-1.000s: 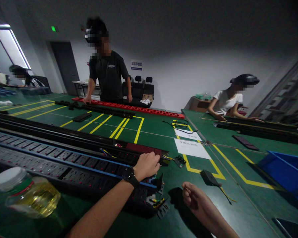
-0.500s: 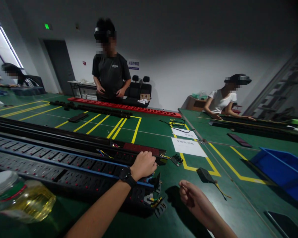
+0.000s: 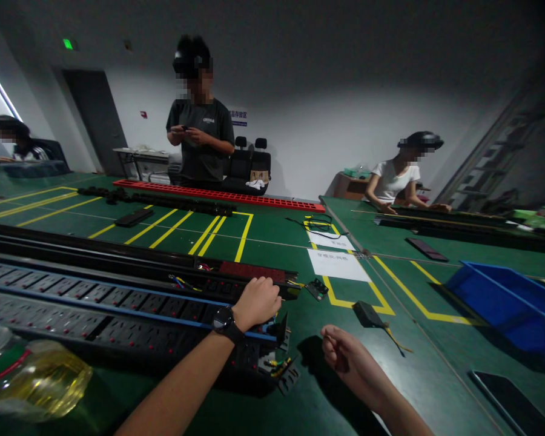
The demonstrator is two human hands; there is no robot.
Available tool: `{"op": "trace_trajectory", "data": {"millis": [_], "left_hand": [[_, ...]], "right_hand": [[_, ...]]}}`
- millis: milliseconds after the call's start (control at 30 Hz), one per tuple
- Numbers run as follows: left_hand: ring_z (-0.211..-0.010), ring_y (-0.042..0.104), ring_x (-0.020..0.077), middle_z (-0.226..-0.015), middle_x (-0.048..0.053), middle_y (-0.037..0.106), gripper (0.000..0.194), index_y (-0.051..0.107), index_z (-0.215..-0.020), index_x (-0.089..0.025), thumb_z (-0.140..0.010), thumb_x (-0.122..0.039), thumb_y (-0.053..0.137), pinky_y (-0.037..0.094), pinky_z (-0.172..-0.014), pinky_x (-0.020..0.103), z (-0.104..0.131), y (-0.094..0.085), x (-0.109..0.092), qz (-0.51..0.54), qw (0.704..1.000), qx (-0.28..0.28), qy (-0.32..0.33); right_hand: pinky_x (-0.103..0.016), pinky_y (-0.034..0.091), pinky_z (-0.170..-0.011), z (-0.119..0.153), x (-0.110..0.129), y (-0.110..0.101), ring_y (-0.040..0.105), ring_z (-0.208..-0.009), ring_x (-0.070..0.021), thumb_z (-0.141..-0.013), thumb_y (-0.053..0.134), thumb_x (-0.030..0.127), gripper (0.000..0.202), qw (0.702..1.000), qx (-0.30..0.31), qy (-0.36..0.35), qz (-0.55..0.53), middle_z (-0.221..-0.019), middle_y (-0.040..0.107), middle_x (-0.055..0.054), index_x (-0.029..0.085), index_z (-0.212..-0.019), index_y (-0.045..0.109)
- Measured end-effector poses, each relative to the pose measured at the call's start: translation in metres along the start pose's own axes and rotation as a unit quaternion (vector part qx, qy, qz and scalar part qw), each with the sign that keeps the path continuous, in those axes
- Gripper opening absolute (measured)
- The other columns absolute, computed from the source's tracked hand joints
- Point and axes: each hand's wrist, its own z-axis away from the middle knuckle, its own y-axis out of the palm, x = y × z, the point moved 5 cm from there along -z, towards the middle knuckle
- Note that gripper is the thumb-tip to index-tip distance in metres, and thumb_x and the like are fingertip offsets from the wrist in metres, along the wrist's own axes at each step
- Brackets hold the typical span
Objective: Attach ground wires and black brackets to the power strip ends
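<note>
My left hand (image 3: 258, 301), with a black watch on the wrist, is closed over the right end of a long black power strip (image 3: 136, 301) with blue edging. Its fingertips are hidden behind the knuckles. A second power strip (image 3: 136, 333) lies in front, with coloured wires and a loose end plate (image 3: 288, 376) at its right end. Right of these ends, my right hand (image 3: 352, 360) hovers over the table with thumb and fingers pinched together; anything between them is too small to make out. Behind my left hand is a black rail with a dark red panel (image 3: 252, 270).
A jar of yellow liquid (image 3: 40, 378) stands front left. To the right are a black wired box (image 3: 367, 315), a blue bin (image 3: 504, 309) and a phone (image 3: 511, 402). White papers (image 3: 338, 264) and a red rail (image 3: 218, 194) lie farther back. Co-workers are around the table.
The view has shifted slightly to the right. Both my hands keep their poses. The standing co-worker across the table has raised both hands to the chest, holding a small dark object.
</note>
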Motion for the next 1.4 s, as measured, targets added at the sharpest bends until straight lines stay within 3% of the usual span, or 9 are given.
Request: {"op": "trace_trajectory", "data": {"millis": [600, 733, 800, 833, 967, 1033, 1133, 1233, 1400], "left_hand": [[-0.103, 0.069, 0.0300, -0.104, 0.014, 0.073, 0.026, 0.073, -0.099, -0.014, -0.105, -0.027, 0.052, 0.052, -0.089, 0.042, 0.000, -0.002, 0.000, -0.004, 1.000, -0.006, 0.008], [-0.101, 0.069, 0.0296, -0.102, 0.014, 0.072, 0.026, 0.073, -0.099, -0.014, -0.105, -0.027, 0.051, 0.052, -0.088, 0.042, 0.000, -0.003, 0.000, -0.006, 1.000, -0.005, 0.008], [-0.101, 0.068, 0.0298, -0.102, 0.014, 0.072, 0.026, 0.073, -0.098, -0.014, -0.105, -0.027, 0.052, 0.052, -0.088, 0.042, 0.000, -0.004, 0.000, -0.005, 1.000, -0.006, 0.009], [-0.101, 0.068, 0.0299, -0.102, 0.014, 0.072, 0.026, 0.073, -0.098, -0.014, -0.105, -0.027, 0.052, 0.051, -0.088, 0.042, 0.000, -0.003, 0.000, -0.005, 1.000, -0.007, 0.010], [-0.102, 0.069, 0.0301, -0.103, 0.014, 0.072, 0.026, 0.073, -0.098, -0.014, -0.105, -0.025, 0.051, 0.051, -0.089, 0.042, -0.001, -0.002, 0.000, -0.002, 1.000, -0.013, 0.012], [-0.102, 0.069, 0.0303, -0.103, 0.014, 0.073, 0.026, 0.073, -0.098, -0.014, -0.105, -0.025, 0.051, 0.052, -0.089, 0.042, -0.001, -0.001, 0.001, -0.002, 1.000, -0.015, 0.014], [-0.102, 0.069, 0.0304, -0.103, 0.014, 0.073, 0.026, 0.073, -0.098, -0.014, -0.105, -0.025, 0.050, 0.052, -0.089, 0.042, -0.002, -0.001, 0.001, -0.002, 1.000, -0.017, 0.016], [-0.100, 0.069, 0.0306, -0.102, 0.014, 0.073, 0.027, 0.073, -0.098, -0.013, -0.106, -0.023, 0.049, 0.052, -0.088, 0.042, -0.002, -0.003, 0.001, -0.002, 1.000, -0.018, 0.020], [-0.101, 0.069, 0.0315, -0.102, 0.015, 0.073, 0.026, 0.073, -0.098, -0.013, -0.105, -0.024, 0.050, 0.051, -0.088, 0.043, -0.001, -0.004, 0.000, -0.001, 1.000, -0.019, 0.021]], "right_hand": [[-0.020, 0.033, -0.051, 0.007, 0.008, 0.011, 0.044, -0.054, -0.0079, -0.064, 0.095, 0.050, 0.043, 1.000, 0.000, -0.006, 0.021, -0.060, 0.052, 0.005, 0.017, -0.079, 0.071], [-0.023, 0.034, -0.053, 0.006, 0.022, -0.002, 0.047, -0.056, -0.0102, -0.069, 0.087, 0.055, 0.043, 0.994, -0.027, -0.043, 0.094, -0.067, 0.057, 0.003, 0.019, -0.084, 0.070], [-0.026, 0.035, -0.053, 0.006, 0.037, -0.018, 0.050, -0.056, -0.0136, -0.076, 0.078, 0.057, 0.040, 0.968, -0.074, -0.101, 0.219, -0.068, 0.060, 0.002, 0.020, -0.090, 0.071], [-0.028, 0.036, -0.055, 0.006, 0.045, -0.028, 0.053, -0.057, -0.0161, -0.080, 0.072, 0.056, 0.038, 0.937, -0.108, -0.136, 0.303, -0.068, 0.062, 0.001, 0.021, -0.094, 0.072], [-0.035, 0.044, -0.065, 0.008, 0.067, -0.063, 0.069, -0.071, -0.0275, -0.094, 0.055, 0.046, 0.046, 0.725, -0.264, -0.180, 0.610, -0.074, 0.070, -0.004, 0.023, -0.132, 0.067], [-0.038, 0.047, -0.069, 0.007, 0.067, -0.076, 0.073, -0.078, -0.0311, -0.098, 0.051, 0.044, 0.057, 0.653, -0.302, -0.148, 0.678, -0.090, 0.077, -0.011, 0.021, -0.150, 0.055], [-0.042, 0.052, -0.076, 0.003, 0.061, -0.082, 0.076, -0.089, -0.0349, -0.101, 0.050, 0.043, 0.062, 0.619, -0.307, -0.124, 0.712, -0.111, 0.078, -0.020, 0.017, -0.157, 0.048], [-0.041, 0.052, -0.078, -0.001, 0.057, -0.077, 0.077, -0.096, -0.0352, -0.104, 0.048, 0.041, 0.061, 0.608, -0.272, -0.117, 0.737, -0.109, 0.079, -0.019, 0.015, -0.158, 0.047], [-0.034, 0.048, -0.070, -0.001, 0.055, -0.062, 0.077, -0.087, -0.0309, -0.105, 0.043, 0.047, 0.048, 0.636, -0.227, -0.157, 0.721, -0.093, 0.081, -0.010, 0.023, -0.144, 0.060]]}}
